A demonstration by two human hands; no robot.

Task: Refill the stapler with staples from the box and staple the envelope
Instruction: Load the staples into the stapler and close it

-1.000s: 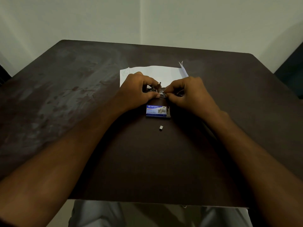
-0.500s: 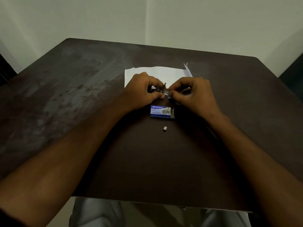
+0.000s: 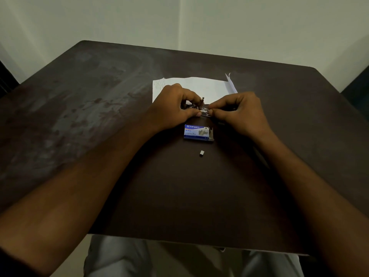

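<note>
A dark brown worktop [image 3: 99, 136] fills most of the frame, its surface smeared with paler streaks toward the left. Two bare forearms reach in from the lower corners and meet a little above the centre of the frame.

A white envelope [image 3: 199, 87] lies flat on the worktop just beyond the hands, its near edge hidden behind them and a torn flap standing up at its right end.

The left hand [image 3: 171, 105] is curled around the stapler [image 3: 200, 108], its grip closed on the body with thumb and fingertips pinching the near side. Only a small part of the stapler shows between the two hands — dark, with glinting metal, and one thin metal part sticking upright. The right hand [image 3: 241, 112] comes in from the right with thumb and forefinger pinched together at the stapler's open metal channel; whether a strip of staples sits in that pinch is too small to tell.

Just below the hands, near the centre of the frame, the blue and white staple box [image 3: 196, 132] lies flat on the worktop, its right end open with grey staples showing.

Lower still, apart from the box, a small grey clump of loose staples [image 3: 201, 153] rests alone on the dark surface.
</note>
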